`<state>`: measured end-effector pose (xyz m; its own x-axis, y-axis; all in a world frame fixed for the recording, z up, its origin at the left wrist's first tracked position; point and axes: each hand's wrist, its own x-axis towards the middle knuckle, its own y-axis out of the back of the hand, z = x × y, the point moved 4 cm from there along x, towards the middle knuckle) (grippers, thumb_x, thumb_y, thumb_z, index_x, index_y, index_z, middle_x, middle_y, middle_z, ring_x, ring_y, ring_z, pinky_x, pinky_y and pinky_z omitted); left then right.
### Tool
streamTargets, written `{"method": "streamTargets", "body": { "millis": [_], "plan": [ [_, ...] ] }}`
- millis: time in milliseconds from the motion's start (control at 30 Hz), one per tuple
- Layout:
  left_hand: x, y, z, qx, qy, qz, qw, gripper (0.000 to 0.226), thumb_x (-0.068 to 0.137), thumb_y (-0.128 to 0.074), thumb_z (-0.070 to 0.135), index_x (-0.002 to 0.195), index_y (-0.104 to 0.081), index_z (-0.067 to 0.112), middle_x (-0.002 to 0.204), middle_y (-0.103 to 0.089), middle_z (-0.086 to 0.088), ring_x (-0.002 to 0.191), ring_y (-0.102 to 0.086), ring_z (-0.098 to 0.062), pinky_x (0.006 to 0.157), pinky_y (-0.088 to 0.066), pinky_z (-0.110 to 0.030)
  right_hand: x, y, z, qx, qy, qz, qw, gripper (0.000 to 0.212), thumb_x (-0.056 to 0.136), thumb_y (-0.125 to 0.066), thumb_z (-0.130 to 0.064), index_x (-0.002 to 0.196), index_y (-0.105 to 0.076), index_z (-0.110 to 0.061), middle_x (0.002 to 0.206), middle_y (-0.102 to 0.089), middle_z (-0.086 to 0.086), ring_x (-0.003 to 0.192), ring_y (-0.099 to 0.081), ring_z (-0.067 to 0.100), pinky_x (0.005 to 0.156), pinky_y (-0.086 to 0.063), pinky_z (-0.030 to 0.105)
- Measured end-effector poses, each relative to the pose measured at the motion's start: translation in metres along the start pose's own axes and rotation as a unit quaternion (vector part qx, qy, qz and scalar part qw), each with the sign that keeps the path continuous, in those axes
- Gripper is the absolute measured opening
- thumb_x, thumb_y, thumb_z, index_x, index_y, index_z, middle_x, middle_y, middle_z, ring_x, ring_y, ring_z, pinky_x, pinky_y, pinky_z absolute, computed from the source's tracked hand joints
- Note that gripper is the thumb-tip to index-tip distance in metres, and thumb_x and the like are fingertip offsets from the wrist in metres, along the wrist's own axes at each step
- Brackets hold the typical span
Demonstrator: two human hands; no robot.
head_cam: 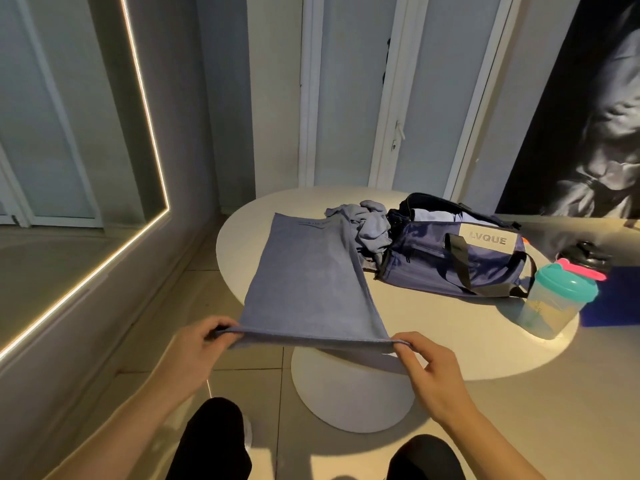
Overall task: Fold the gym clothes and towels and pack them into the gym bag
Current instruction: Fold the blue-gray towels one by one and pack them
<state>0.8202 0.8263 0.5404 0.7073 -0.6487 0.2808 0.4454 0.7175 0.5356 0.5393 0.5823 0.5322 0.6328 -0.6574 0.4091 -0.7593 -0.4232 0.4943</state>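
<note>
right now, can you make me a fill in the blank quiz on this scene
The left hand and right hand pinch the near edge of a towel coloured ____.
The gym bag bears the printed word ____.
The shaker bottle stands on the table to the bag's ____.
The bag's top is ____, not closed.
Missing words: blue, LVQUE, right, open.

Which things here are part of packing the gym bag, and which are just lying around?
Part of the job: blue towel, pinched by left hand and right hand; crumpled clothes; open gym bag.
Lying about: shaker bottle; white table.
</note>
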Motion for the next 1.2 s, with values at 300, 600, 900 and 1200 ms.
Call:
{"method": "streamTargets", "body": {
  "millis": [300, 600, 900, 1200],
  "plan": [
    [-0.029, 0.032, 0.028, 0.003, -0.041, -0.061, 0.997, 0.028, 0.095, -0.066, 0.021, 0.092, -0.07, 0.049, 0.084, -0.071, 0.018, 0.082, -0.067, -0.003, 0.073, -0.054, -0.025, -0.007, 0.009, -0.027, 0.053, -0.001, -0.007, 0.999, 0.026, 0.101, -0.054, -0.013, 0.09, -0.074, -0.024, 0.085, -0.071, -0.01, 0.087, -0.064, 0.012, 0.071, -0.052, 0.023],
    [0.077, 0.032, 0.013, 0.006, -0.036, -0.048, 0.998, 0.008, 0.094, -0.068, 0.023, 0.092, -0.074, 0.028, 0.085, -0.071, 0.015, 0.085, -0.064, 0.002, 0.081, -0.053, -0.03, 0.117, -0.03, -0.04, -0.02, -0.013, -0.039, 0.999, 0.02, 0.101, -0.058, -0.022, 0.093, -0.076, -0.028, 0.088, -0.071, -0.024, 0.09, -0.064, -0.005, 0.076, -0.048, 0.014],
    [0.292, 0.009, -0.017, 0.079, -0.061, -0.008, 0.995, 0.014, 0.097, -0.063, 0.028, 0.098, -0.073, 0.018, 0.091, -0.067, 0.008, 0.086, -0.059, -0.006, 0.076, -0.046, -0.025, 0.331, -0.103, -0.022, -0.109, 0.003, -0.076, 0.991, 0.028, 0.103, -0.053, -0.022, 0.093, -0.075, -0.008, 0.088, -0.072, 0.007, 0.082, -0.063, 0.025, 0.068, -0.049, 0.026],
    [0.429, -0.073, -0.109, 0.133, -0.017, -0.034, 0.99, 0.014, 0.094, -0.064, 0.02, 0.083, -0.07, 0.015, 0.088, -0.063, -0.002, 0.086, -0.059, -0.021, 0.075, -0.04, -0.03, 0.453, -0.172, 0.073, -0.208, -0.081, -0.171, 0.96, 0.029, 0.104, -0.053, -0.021, 0.09, -0.067, -0.001, 0.082, -0.062, 0.017, 0.075, -0.054, 0.029, 0.069, -0.041, 0.037]
  ]
}}
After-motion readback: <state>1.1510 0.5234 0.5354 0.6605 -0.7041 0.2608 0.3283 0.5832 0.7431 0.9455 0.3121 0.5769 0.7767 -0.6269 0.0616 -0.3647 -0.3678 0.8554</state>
